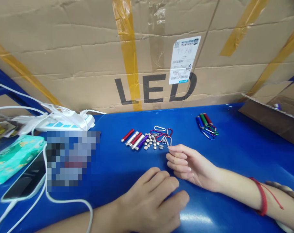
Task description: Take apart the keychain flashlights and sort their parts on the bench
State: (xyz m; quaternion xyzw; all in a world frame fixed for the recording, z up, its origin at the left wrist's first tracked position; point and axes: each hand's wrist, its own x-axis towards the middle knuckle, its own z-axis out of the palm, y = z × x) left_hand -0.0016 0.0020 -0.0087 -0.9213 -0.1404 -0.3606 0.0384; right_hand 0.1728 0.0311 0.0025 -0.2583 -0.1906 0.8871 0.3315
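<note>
My right hand (185, 165) is closed with curled fingers, and its thumb and index tip meet the lower end of a silver carabiner (169, 141). Nearer to me is my left hand (159, 199), back upward and fingers curled under; whatever it may hold is hidden. Just beyond my hands lie several small silver button-shaped metal pieces (151, 141). Left of them sits a row of slim metal tubes, among them a red tube (127, 135) and a purple tube (142, 142). More carabiners surround the pieces, including a red carabiner (169, 132) and a silver one (159, 128).
Blue, green and red tubes with carabiners (205, 121) lie farther right. An open cardboard box (270, 113) stands at the right edge. At left are a power strip (64, 123), a phone (27, 176), a green packet (16, 155) and white cables (69, 201). A large carton (89, 64) backs the blue table (246, 145).
</note>
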